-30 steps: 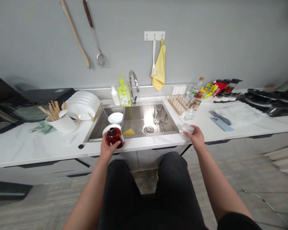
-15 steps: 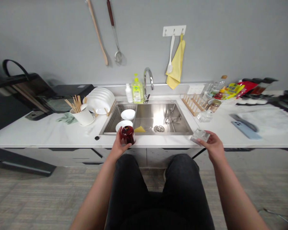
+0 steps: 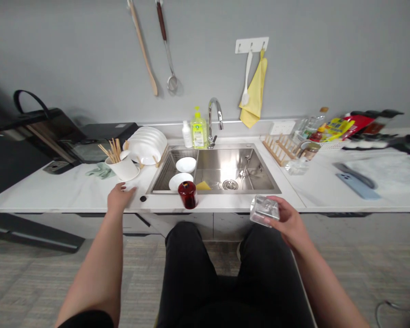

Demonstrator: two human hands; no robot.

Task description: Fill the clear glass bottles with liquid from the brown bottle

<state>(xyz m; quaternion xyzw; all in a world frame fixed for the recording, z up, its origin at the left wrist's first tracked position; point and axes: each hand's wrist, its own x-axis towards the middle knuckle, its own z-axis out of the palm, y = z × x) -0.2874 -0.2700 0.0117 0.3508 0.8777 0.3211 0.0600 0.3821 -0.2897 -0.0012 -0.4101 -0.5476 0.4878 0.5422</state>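
Note:
My right hand (image 3: 289,222) grips a clear, squarish container (image 3: 263,208) in front of the counter's front edge, to the right of the sink. The container lies tilted on its side, and what it holds, if anything, cannot be made out. A dark red, see-through jar (image 3: 187,196) stands on the counter strip before the sink, touched by neither hand. Left of it, my left hand (image 3: 120,197) hovers at the counter with thumb and fingers apart, holding nothing. Close to that hand is a white pot of chopsticks (image 3: 123,170). A small black disc (image 3: 143,198) lies between hand and jar.
The steel sink (image 3: 276,190) has a faucet (image 3: 212,123), white bowls (image 3: 181,181) and a yellow cloth or sponge (image 3: 203,185). Behind are a soap bottle (image 3: 198,132) and stacked plates (image 3: 146,143). To the right are a wooden rack (image 3: 280,150) and a phone (image 3: 358,186).
My left hand has let go of the dark red jar and moved left toward the chopstick pot. My right hand has brought the clear container left and nearer to me.

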